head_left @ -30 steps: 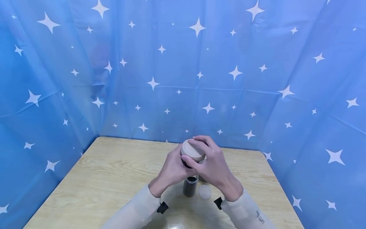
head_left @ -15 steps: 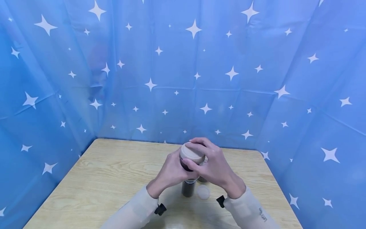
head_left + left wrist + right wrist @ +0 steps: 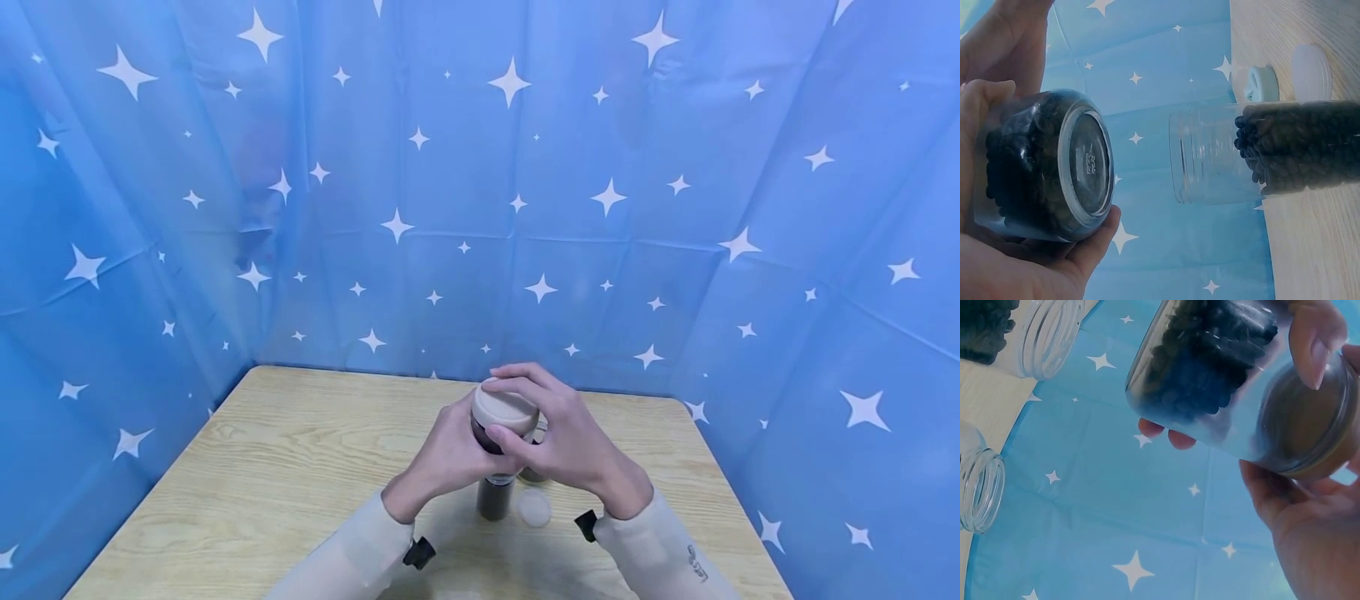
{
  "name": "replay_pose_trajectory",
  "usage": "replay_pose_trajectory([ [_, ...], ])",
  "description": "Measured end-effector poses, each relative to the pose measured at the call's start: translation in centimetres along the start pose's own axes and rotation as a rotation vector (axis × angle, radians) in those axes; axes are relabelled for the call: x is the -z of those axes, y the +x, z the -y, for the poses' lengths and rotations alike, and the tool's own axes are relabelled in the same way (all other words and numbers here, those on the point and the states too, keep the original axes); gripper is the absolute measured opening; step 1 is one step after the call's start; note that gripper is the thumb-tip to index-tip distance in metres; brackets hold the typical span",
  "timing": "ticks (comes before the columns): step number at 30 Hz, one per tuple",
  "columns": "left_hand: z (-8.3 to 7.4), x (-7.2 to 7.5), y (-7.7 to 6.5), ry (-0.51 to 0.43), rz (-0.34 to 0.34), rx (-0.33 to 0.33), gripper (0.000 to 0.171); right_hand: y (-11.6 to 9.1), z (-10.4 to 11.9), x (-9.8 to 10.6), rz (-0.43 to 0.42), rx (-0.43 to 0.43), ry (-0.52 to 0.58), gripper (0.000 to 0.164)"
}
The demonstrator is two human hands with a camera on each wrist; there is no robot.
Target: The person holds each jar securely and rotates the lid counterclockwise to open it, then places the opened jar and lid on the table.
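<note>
My left hand (image 3: 450, 450) grips a clear jar (image 3: 1041, 162) part-filled with dark beans, held above the table and tilted. Over the jar's mouth is a cream screw lid (image 3: 506, 408), pinched between the thumb and fingers of my right hand (image 3: 566, 437). How tightly it sits cannot be told. Below the hands a taller lidless jar (image 3: 1297, 147) stands upright with dark beans in it; in the head view my left hand hides its mouth. Another open glass jar (image 3: 985, 494) shows in the right wrist view.
A translucent round disc (image 3: 535, 507) lies on the wooden table (image 3: 300, 467) right of the taller jar. A pale blue-green lid (image 3: 1262, 84) appears near it in the left wrist view. Blue star-patterned curtain (image 3: 480, 183) hangs behind the table and at both sides.
Both hands have come slightly lower with the jar, covering the taller jar's mouth in the head view. My right fingers have shifted a little around the lid.
</note>
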State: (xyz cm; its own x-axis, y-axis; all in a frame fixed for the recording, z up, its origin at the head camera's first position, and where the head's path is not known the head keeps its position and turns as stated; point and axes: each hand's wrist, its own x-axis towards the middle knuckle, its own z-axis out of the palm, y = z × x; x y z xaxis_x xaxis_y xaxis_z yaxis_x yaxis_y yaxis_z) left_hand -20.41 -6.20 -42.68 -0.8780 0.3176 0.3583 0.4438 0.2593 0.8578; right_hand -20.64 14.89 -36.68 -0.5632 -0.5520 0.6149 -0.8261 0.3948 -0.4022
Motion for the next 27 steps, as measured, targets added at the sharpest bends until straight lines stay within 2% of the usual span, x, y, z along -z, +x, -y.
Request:
replay_pose_trajectory([
  [4,0.1,-0.1,0.0,-0.012,-0.015,0.010,0.071,-0.1,0.1,-0.2,0.020,-0.017,-0.001,0.061],
  [8,0.1,-0.1,0.1,-0.006,-0.042,0.021,0.073,-0.2,0.3,-0.4,-0.005,-0.047,-0.018,0.074],
  [14,0.2,-0.3,0.1,0.020,-0.058,0.027,0.077,-0.2,0.9,-0.8,-0.066,-0.099,-0.066,0.073],
  [22,-0.1,-0.6,0.0,0.062,-0.076,-0.022,0.081,-0.3,1.5,-1.4,-0.098,-0.164,-0.133,0.072],
  [27,-0.1,-0.8,0.1,0.085,-0.096,-0.052,0.081,-0.3,1.8,-1.6,-0.146,-0.187,-0.158,0.072],
])
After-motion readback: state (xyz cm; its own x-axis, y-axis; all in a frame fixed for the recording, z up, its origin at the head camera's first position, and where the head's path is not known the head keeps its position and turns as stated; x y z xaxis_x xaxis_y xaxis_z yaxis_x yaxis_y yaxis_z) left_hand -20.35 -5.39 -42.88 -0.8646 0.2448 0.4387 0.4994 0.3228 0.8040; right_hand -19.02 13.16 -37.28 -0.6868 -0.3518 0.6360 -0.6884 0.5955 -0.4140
